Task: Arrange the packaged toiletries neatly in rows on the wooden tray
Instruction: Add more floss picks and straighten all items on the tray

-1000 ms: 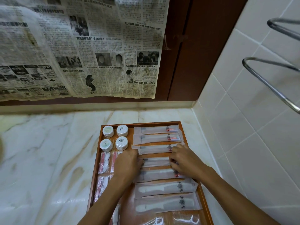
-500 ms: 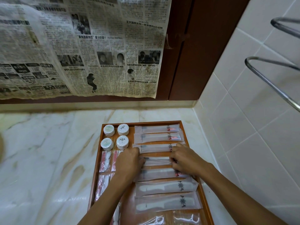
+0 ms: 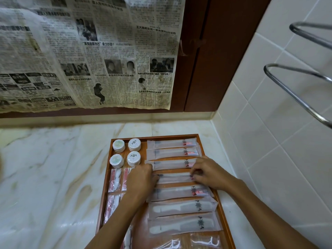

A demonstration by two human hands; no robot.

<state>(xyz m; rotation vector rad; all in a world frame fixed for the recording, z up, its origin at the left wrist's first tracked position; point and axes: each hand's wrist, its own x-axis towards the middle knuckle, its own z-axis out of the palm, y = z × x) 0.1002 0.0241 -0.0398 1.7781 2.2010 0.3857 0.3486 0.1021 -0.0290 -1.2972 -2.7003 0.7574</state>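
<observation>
A wooden tray (image 3: 212,151) lies on the marble counter by the tiled wall. Its right column holds translucent toothbrush packets (image 3: 170,143) in rows, with two comb packets (image 3: 183,207) below. Both hands are on the fourth toothbrush packet (image 3: 173,177). My left hand (image 3: 141,177) holds its left end with curled fingers. My right hand (image 3: 206,172) pinches its right end. Round white soap packs (image 3: 133,144) stand at the tray's top left. Cotton swab packets (image 3: 114,180) lie below them, partly hidden by my left arm.
Floss pick packets (image 3: 206,242) lie at the tray's near edge. A chrome towel rack (image 3: 294,97) sticks out from the tiled wall at the right. A newspaper sheet (image 3: 86,54) hangs on the back wall over the marble counter (image 3: 50,177).
The view has tilted a little. Both hands stay on the fourth toothbrush packet, its ends shifted only slightly.
</observation>
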